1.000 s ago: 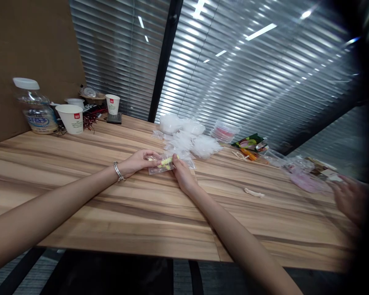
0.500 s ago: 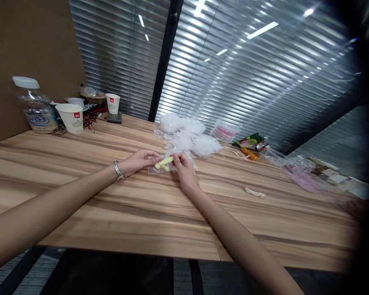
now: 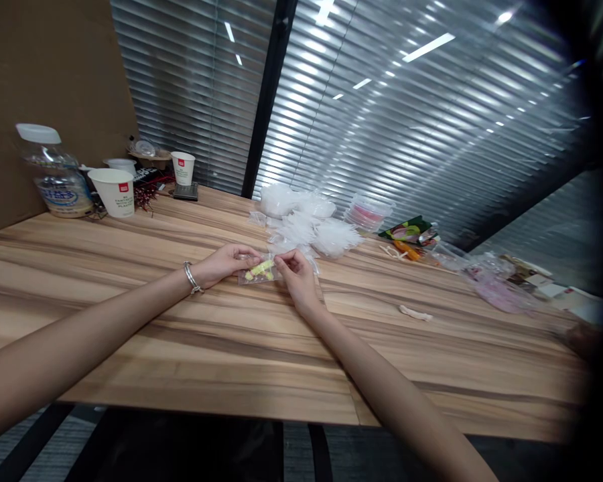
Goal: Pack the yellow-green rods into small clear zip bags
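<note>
A small clear plastic bag (image 3: 248,279) is held just above the wooden table between my two hands. Inside it lie yellow pieces with some pink (image 3: 261,269), too small to name. My left hand (image 3: 227,264), with a silver bracelet at the wrist, pinches the bag's left side between thumb and fingers. At the right edge, the thumb and forefinger of my right hand (image 3: 298,276) are closed on the bag. Just beyond my hands lies a heap of clear plastic bags (image 3: 301,227).
Paper cups (image 3: 114,194) and a white-lidded plastic jar (image 3: 57,177) stand at the back left. Stacked clear tubs (image 3: 366,213), a green packet (image 3: 407,230) and pinkish plastic (image 3: 502,292) lie to the right. A pale strip (image 3: 415,313) rests on the table (image 3: 206,361).
The yellow pieces now lie a little lower and further left in the bag. My right fingers have moved from the yellow piece to the bag's right edge.
</note>
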`<state>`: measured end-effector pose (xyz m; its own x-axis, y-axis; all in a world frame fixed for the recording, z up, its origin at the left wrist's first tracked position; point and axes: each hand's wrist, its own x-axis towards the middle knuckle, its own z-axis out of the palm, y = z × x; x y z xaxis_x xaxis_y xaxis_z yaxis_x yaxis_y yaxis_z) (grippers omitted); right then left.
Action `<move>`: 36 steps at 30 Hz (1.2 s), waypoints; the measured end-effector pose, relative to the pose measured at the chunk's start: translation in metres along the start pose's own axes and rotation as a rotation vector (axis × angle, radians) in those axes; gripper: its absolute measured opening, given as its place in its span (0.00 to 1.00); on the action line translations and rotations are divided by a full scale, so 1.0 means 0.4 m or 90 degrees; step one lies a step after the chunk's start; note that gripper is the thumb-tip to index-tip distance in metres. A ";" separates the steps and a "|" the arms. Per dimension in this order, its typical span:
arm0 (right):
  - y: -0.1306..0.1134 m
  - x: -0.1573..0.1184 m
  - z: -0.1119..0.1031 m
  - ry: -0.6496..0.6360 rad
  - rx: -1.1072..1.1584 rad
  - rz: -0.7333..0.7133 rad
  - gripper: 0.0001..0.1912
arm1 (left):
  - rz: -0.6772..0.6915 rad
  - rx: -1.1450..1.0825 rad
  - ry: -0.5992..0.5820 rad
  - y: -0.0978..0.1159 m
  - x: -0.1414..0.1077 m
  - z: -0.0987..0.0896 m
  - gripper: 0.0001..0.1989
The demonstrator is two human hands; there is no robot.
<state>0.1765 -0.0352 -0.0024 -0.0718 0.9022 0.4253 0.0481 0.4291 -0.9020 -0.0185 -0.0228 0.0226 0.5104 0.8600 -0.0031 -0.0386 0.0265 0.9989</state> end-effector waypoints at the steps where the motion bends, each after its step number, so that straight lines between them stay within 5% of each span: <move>1: -0.001 -0.001 0.000 0.001 -0.004 0.000 0.13 | -0.004 -0.011 0.000 -0.001 0.001 0.000 0.22; 22: -0.004 -0.002 0.011 -0.020 0.010 0.022 0.26 | -0.001 -0.107 0.043 -0.011 0.012 -0.011 0.20; 27: -0.001 0.000 0.010 -0.018 -0.001 0.008 0.17 | 0.000 -0.107 0.038 -0.013 0.013 -0.014 0.20; 36: -0.002 -0.004 0.010 -0.093 -0.069 -0.020 0.16 | 0.003 -0.093 0.033 -0.023 0.015 -0.024 0.21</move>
<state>0.1725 -0.0370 -0.0028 -0.2182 0.8757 0.4307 0.1505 0.4662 -0.8718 -0.0232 -0.0129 0.0130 0.4657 0.8849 -0.0051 -0.1667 0.0933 0.9816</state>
